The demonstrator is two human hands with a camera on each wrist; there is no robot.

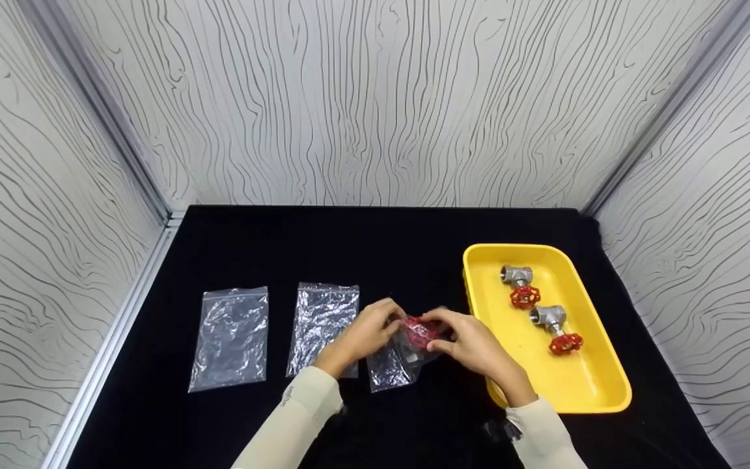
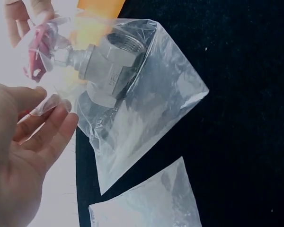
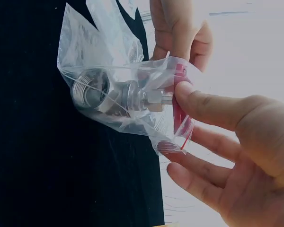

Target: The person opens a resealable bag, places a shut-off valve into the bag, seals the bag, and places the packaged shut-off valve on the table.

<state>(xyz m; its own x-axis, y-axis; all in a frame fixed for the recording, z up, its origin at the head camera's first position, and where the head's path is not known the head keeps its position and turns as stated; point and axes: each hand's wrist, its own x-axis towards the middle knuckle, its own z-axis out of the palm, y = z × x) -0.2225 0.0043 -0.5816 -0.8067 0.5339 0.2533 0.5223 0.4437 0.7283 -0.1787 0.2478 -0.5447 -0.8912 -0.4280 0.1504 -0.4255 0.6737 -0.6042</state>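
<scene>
A metal gate valve (image 2: 106,71) with a red handwheel (image 1: 419,333) sits inside a clear zip bag (image 2: 175,85), its threaded body toward the bag's bottom. My left hand (image 1: 375,326) pinches the bag's open edge beside the handwheel, between thumb and fingers. On the other side, my right hand (image 1: 472,342) holds the handwheel, the thumb pressing on it and the fingers behind the plastic. Under the hands, another clear bag (image 1: 388,372) lies on the black cloth, partly hidden by the held one.
Two more flat clear bags, a middle bag (image 1: 323,316) and a left bag (image 1: 230,339), lie to the left. A yellow tray (image 1: 593,391) at the right holds an upper valve (image 1: 519,283) and a lower valve (image 1: 554,326), both with red handwheels. Patterned panels enclose the black-covered table (image 1: 349,241).
</scene>
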